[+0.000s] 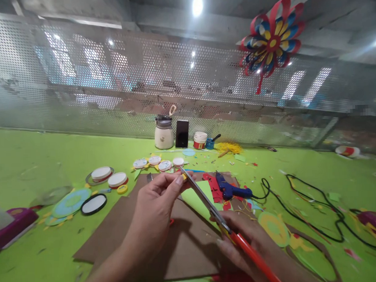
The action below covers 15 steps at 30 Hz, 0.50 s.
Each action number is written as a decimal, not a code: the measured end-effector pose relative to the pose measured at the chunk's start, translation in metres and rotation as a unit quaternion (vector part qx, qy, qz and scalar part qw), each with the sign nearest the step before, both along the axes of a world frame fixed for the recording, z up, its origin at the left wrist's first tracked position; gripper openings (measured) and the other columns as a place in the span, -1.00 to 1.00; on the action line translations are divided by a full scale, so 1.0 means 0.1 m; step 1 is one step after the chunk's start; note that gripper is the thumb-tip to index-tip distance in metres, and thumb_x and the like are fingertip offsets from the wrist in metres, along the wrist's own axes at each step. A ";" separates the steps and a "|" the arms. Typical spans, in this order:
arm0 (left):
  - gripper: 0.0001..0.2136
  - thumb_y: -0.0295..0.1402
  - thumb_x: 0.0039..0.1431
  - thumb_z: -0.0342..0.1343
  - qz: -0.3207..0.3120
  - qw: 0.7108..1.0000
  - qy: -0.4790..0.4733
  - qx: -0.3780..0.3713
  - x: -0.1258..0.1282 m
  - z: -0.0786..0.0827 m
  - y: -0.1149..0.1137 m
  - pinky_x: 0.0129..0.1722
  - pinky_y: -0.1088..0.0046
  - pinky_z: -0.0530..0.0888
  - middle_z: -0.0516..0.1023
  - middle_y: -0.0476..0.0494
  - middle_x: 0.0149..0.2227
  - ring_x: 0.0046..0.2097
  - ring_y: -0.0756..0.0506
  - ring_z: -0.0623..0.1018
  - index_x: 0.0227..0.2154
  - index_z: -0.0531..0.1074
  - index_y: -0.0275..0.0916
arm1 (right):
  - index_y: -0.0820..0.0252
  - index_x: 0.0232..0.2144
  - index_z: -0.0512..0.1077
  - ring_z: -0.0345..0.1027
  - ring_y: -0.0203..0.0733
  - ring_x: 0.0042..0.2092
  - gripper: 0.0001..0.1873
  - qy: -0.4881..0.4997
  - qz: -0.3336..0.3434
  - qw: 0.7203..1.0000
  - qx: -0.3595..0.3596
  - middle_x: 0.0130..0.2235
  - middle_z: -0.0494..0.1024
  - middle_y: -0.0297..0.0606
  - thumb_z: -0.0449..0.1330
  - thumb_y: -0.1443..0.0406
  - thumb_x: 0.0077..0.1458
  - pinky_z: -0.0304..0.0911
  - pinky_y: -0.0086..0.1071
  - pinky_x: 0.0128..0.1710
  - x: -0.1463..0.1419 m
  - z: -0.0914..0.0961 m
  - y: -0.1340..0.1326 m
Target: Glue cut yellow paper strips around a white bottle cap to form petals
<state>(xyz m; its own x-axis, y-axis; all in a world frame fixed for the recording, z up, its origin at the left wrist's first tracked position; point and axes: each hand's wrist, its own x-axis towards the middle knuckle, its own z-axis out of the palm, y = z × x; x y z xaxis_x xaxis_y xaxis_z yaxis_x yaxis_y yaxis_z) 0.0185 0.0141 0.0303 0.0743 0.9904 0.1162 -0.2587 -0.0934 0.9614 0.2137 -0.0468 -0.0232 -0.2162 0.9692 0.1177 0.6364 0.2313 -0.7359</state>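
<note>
My left hand pinches a small yellow piece between thumb and fingers, above a brown cardboard sheet. Scissors with long metal blades and red handles are gripped in my right hand. Their blade tips lie right at the yellow piece; whether they touch it I cannot tell. Beneath the blades is a light green paper sheet. Red paper with dark marks lies beyond it, beside a blue glue gun.
Several white round lids and a yellow tape roll lie left. Behind stand a jar, a phone and a paint pot. A black cord winds across the right. Purple tape dispenser at far left.
</note>
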 end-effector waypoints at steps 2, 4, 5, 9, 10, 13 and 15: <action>-0.83 -0.25 0.11 0.20 0.004 1.000 0.009 0.001 0.00 0.00 0.00 -0.09 0.49 0.45 0.66 -0.14 -0.24 -0.14 -0.08 0.58 -0.38 0.52 -0.27 | 0.10 -0.06 0.37 0.32 -0.22 -0.41 -0.63 0.002 0.003 1.000 0.011 -0.35 0.51 -0.26 0.16 0.23 0.04 0.22 -0.39 -0.42 0.00 -0.02 0.00; -0.83 -0.26 0.10 0.21 0.007 1.000 0.009 0.004 0.00 -0.01 0.01 -0.09 0.49 0.45 0.66 -0.12 -0.27 -0.19 -0.06 0.59 -0.39 0.52 -0.28 | 0.12 -0.05 0.36 0.31 -0.24 -0.44 -0.62 -0.005 0.001 1.000 0.016 -0.40 0.49 -0.29 0.15 0.23 0.05 0.20 -0.39 -0.43 0.00 -0.03 0.00; -0.83 -0.26 0.10 0.21 0.008 1.000 0.007 0.005 0.00 -0.02 0.02 -0.09 0.50 0.45 0.66 -0.12 -0.29 -0.20 -0.05 0.59 -0.40 0.52 -0.28 | 0.13 -0.04 0.36 0.29 -0.25 -0.45 -0.62 -0.008 -0.003 1.000 0.015 -0.43 0.47 -0.31 0.14 0.23 0.06 0.19 -0.39 -0.44 0.00 -0.02 0.00; -0.84 -0.27 0.11 0.21 0.017 1.000 0.009 0.002 0.01 -0.02 0.02 -0.12 0.52 0.46 0.66 -0.11 -0.30 -0.22 -0.04 0.59 -0.41 0.51 -0.28 | 0.12 0.00 0.33 0.28 -0.27 -0.46 -0.58 -0.002 -0.015 1.000 0.016 -0.43 0.46 -0.32 0.14 0.23 0.06 0.16 -0.41 -0.47 -0.03 -0.01 -0.02; -0.84 -0.27 0.11 0.20 0.017 1.000 0.012 0.003 0.01 -0.02 0.02 -0.12 0.52 0.46 0.66 -0.11 -0.30 -0.22 -0.04 0.59 -0.41 0.51 -0.28 | 0.12 -0.01 0.34 0.27 -0.28 -0.46 -0.58 -0.002 -0.017 1.000 0.023 -0.43 0.46 -0.33 0.15 0.23 0.05 0.15 -0.41 -0.47 -0.04 -0.01 -0.02; -0.85 -0.29 0.12 0.19 0.017 1.000 0.022 0.007 0.01 -0.01 0.01 -0.13 0.52 0.46 0.66 -0.10 -0.33 -0.25 -0.03 0.59 -0.41 0.51 -0.29 | 0.11 -0.04 0.35 0.24 -0.29 -0.49 -0.59 0.000 -0.020 0.999 0.051 -0.46 0.44 -0.35 0.18 0.21 0.01 0.12 -0.41 -0.48 -0.04 -0.05 -0.02; -0.86 -0.30 0.12 0.19 0.017 1.000 0.022 0.008 0.01 -0.01 0.01 -0.13 0.53 0.46 0.66 -0.09 -0.35 -0.26 -0.02 0.59 -0.41 0.51 -0.29 | 0.11 -0.05 0.35 0.22 -0.31 -0.50 -0.60 0.016 -0.012 0.997 0.071 -0.47 0.42 -0.36 0.17 0.21 0.02 0.11 -0.43 -0.50 -0.04 -0.08 -0.01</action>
<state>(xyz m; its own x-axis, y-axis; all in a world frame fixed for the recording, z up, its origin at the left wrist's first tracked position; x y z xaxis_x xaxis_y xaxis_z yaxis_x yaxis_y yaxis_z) 0.0198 0.0153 0.0293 0.0468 0.9904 0.1300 -0.2118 -0.1174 0.9702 0.2096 -0.0482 -0.0309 -0.1869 0.9474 0.2598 0.6205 0.3188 -0.7165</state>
